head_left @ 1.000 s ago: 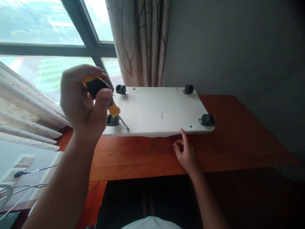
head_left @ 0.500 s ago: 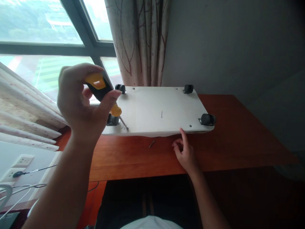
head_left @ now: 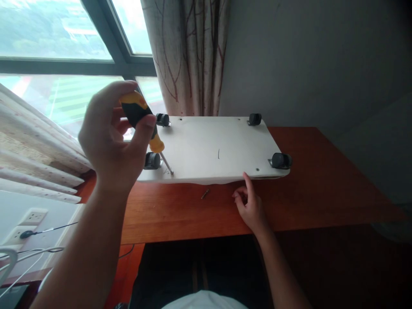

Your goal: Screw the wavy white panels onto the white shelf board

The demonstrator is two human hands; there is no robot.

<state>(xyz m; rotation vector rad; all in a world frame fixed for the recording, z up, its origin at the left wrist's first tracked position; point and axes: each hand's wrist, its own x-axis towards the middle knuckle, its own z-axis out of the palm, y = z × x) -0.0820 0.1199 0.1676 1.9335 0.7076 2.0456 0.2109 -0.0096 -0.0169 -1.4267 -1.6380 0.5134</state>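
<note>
My left hand (head_left: 112,133) grips the yellow-and-black handle of a screwdriver (head_left: 138,112), thumb on one side and fingers round the other. Its metal shaft slants down to the right, the tip at a hole or screw near the front left of a white board (head_left: 199,143). Black caster wheels stand at the board's corners, among them the front-left caster (head_left: 152,161) by the shaft. My right hand (head_left: 250,208) rests beyond the front edge, index finger stretched to that edge, the other fingers loosely bent with nothing visible in them. A small screw (head_left: 205,194) lies between the hands.
The board lies on a reddish-brown wooden table (head_left: 322,184). Behind it hang a patterned curtain (head_left: 193,56) and a grey wall. A window is at the left, with a wall socket (head_left: 32,217) and cables (head_left: 38,253) below it.
My left hand has turned a little around the screwdriver handle, its fingers and thumb shifting slightly up. The screwdriver tip stays in the same place, and my right hand has not moved.
</note>
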